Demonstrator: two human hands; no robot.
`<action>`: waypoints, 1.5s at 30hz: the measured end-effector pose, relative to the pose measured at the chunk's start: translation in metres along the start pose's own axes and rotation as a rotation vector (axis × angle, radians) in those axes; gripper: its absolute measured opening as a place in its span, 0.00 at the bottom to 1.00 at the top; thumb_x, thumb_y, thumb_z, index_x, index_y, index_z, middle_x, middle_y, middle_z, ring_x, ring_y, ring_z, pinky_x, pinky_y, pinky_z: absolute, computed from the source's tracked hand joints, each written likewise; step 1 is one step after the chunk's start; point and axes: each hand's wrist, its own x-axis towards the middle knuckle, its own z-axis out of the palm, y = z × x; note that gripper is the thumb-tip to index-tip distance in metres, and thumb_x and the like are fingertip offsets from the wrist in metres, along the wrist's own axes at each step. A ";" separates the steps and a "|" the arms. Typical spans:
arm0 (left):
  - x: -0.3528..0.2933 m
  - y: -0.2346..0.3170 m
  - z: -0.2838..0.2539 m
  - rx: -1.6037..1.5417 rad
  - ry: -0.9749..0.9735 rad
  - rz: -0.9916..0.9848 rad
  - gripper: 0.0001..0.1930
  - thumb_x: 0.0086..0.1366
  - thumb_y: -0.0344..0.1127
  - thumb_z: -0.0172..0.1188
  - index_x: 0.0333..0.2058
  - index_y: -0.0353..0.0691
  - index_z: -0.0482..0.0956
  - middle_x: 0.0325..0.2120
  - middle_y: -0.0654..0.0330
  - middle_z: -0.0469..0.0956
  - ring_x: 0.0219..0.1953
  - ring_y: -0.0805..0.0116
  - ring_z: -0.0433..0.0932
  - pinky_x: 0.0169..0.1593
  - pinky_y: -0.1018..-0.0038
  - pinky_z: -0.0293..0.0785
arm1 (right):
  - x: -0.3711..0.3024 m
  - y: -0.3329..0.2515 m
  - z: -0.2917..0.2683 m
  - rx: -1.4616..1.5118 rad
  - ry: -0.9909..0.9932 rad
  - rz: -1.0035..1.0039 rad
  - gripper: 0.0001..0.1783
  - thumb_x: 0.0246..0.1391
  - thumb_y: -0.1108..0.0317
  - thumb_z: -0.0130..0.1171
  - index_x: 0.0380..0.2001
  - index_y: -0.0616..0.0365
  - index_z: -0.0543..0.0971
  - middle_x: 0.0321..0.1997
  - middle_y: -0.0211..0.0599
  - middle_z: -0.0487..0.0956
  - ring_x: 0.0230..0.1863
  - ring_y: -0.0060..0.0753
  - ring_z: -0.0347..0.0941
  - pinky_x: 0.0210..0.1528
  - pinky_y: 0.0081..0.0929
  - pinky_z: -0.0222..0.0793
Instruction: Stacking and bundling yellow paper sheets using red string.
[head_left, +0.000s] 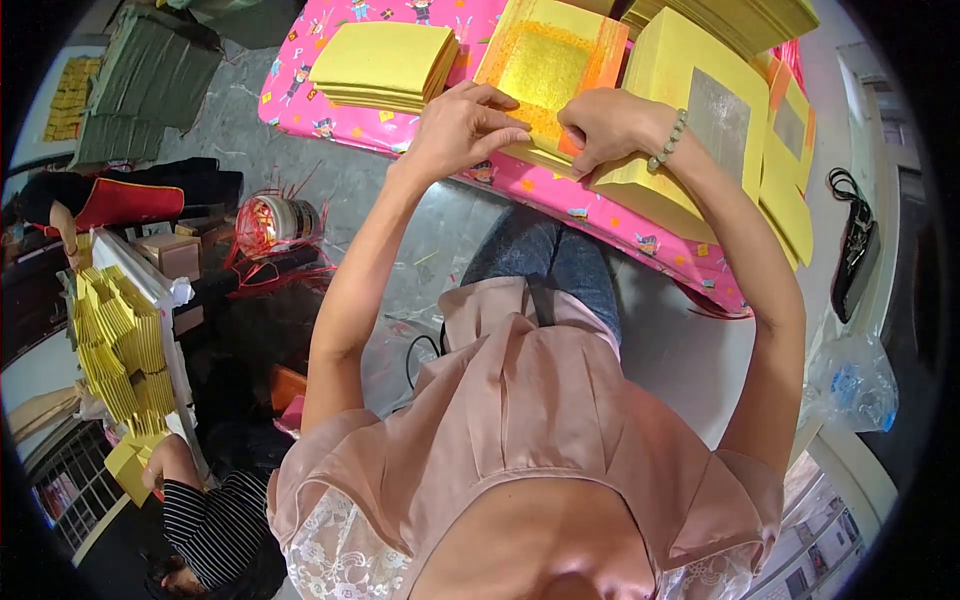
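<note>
On the pink patterned tabletop (pixel 285 105) lay one orange-edged, gold-centred rectangular yellow paper stack (pixel 545 70), your left hand (pixel 462 128) loosely open, right hand (pixel 622 124) curled (grip unclear) at its near edge: apparently edge-squaring, which likely next called for even pressure.

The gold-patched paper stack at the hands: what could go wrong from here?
Uneven pressure from the left hand and right hand, both at the near edge of the gold-patched stack, might skew its sheets. The bead bracelet, seen against the silver-patched stack, could catch paper.
</note>
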 end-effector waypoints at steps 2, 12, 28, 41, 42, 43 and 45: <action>0.000 0.001 0.001 -0.004 0.000 -0.006 0.11 0.55 0.47 0.65 0.32 0.50 0.87 0.36 0.60 0.81 0.40 0.62 0.78 0.41 0.68 0.75 | 0.002 0.002 0.002 0.020 -0.014 0.007 0.23 0.34 0.52 0.70 0.24 0.61 0.77 0.26 0.45 0.78 0.33 0.47 0.76 0.34 0.39 0.70; -0.001 0.001 0.002 -0.013 0.012 -0.021 0.12 0.54 0.47 0.65 0.31 0.48 0.87 0.35 0.60 0.81 0.39 0.62 0.78 0.42 0.69 0.74 | -0.001 -0.001 0.000 0.018 0.008 0.002 0.22 0.34 0.53 0.70 0.25 0.61 0.77 0.27 0.45 0.78 0.33 0.47 0.76 0.35 0.39 0.70; 0.004 0.004 -0.004 -0.033 -0.019 -0.052 0.11 0.54 0.46 0.66 0.30 0.47 0.87 0.33 0.60 0.81 0.38 0.61 0.78 0.41 0.68 0.74 | -0.006 -0.008 -0.002 0.020 0.159 -0.044 0.27 0.33 0.48 0.70 0.24 0.61 0.74 0.24 0.44 0.77 0.31 0.48 0.76 0.32 0.39 0.70; 0.014 0.011 -0.016 0.029 -0.088 0.045 0.16 0.52 0.44 0.66 0.38 0.44 0.84 0.35 0.59 0.80 0.38 0.58 0.78 0.42 0.65 0.74 | -0.003 -0.006 0.004 0.015 0.330 -0.122 0.11 0.38 0.65 0.62 0.23 0.61 0.75 0.23 0.46 0.77 0.31 0.50 0.76 0.34 0.41 0.71; 0.012 0.008 -0.013 0.055 -0.082 0.058 0.16 0.52 0.44 0.66 0.37 0.43 0.84 0.34 0.59 0.80 0.37 0.58 0.78 0.41 0.65 0.74 | -0.003 -0.008 0.002 0.011 0.334 -0.123 0.11 0.38 0.65 0.62 0.23 0.61 0.75 0.23 0.46 0.77 0.31 0.50 0.76 0.34 0.41 0.71; 0.011 0.004 -0.011 0.082 -0.076 0.071 0.15 0.52 0.43 0.66 0.36 0.43 0.84 0.34 0.60 0.80 0.37 0.58 0.78 0.40 0.65 0.74 | -0.004 -0.011 0.001 0.005 0.334 -0.120 0.13 0.38 0.65 0.62 0.26 0.61 0.75 0.23 0.47 0.77 0.31 0.51 0.76 0.35 0.42 0.71; 0.013 0.003 -0.009 0.117 -0.033 0.133 0.13 0.53 0.43 0.65 0.34 0.43 0.84 0.31 0.60 0.80 0.35 0.58 0.78 0.38 0.63 0.73 | -0.006 -0.013 0.003 -0.007 0.341 -0.108 0.15 0.38 0.64 0.62 0.29 0.62 0.74 0.23 0.48 0.77 0.32 0.52 0.76 0.36 0.42 0.71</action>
